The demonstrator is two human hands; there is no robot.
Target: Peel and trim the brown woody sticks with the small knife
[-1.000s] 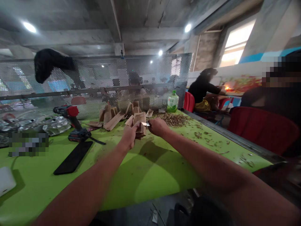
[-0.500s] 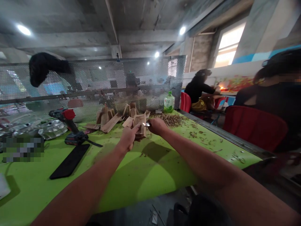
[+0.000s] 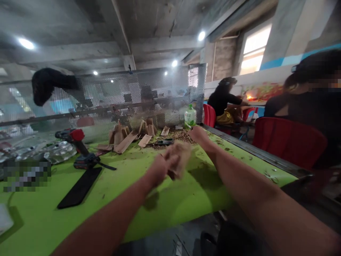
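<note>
Green tabletop (image 3: 112,192). Cordless drill (image 3: 80,147), black slab (image 3: 80,188), wooden pieces (image 3: 125,141); dark tool (image 3: 165,142) just beyond the work. Bottle (image 3: 190,115): label apparently 绿茶. Left hand (image 3: 157,170): closed on blurred brown piece (image 3: 181,159), above tabletop. Right hand (image 3: 199,135): curled round small bright-tipped tool (image 3: 189,126).

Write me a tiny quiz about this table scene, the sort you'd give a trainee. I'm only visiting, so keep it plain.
1. Multiple choice: what does the person's left hand hold?
a) the bottle
b) a brown piece
c) the black slab

2. True or false: the power drill stands on its base on the green table.

3. Fill in the colour: the chairs beyond the table's right edge are ____.

Key: 1 b; 2 true; 3 red.
</note>
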